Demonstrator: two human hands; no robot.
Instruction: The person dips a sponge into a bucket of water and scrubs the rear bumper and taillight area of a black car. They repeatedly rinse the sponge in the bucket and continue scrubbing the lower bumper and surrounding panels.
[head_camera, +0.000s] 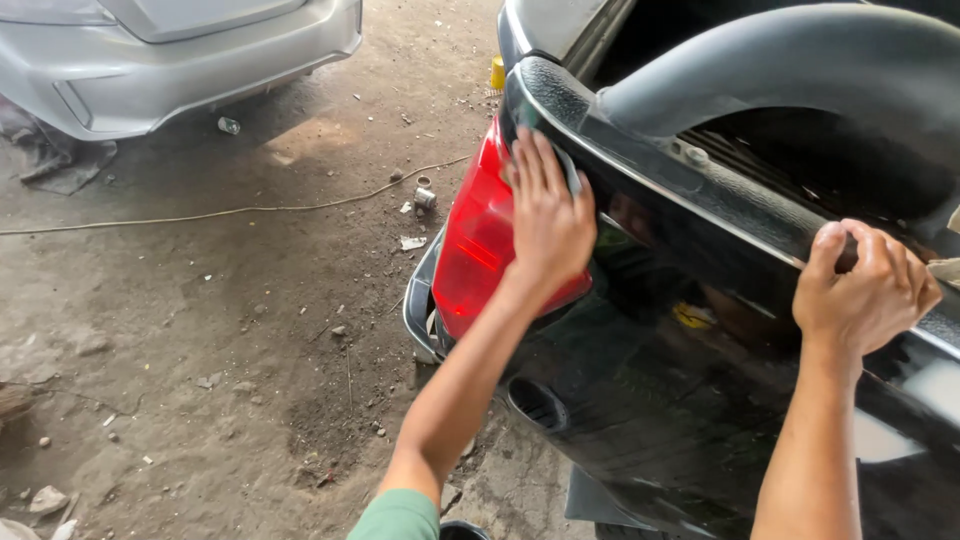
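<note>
My left hand (548, 225) lies flat and open on a small grey pad (568, 170), pressing it where the red tail light (478, 245) meets the black truck body (650, 400). My right hand (865, 290) is clenched over the tailgate's top edge (700, 195), gripping it. The pad looks soft and light, best held under my spread fingers; the glossy paint seems slippery.

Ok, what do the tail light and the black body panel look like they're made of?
The tail light looks like glossy red translucent plastic with moulded ridges. The body panel looks like gloss-painted metal, since it mirrors its surroundings, though painted plastic can't be ruled out. The left hand rests flat across both.
</note>
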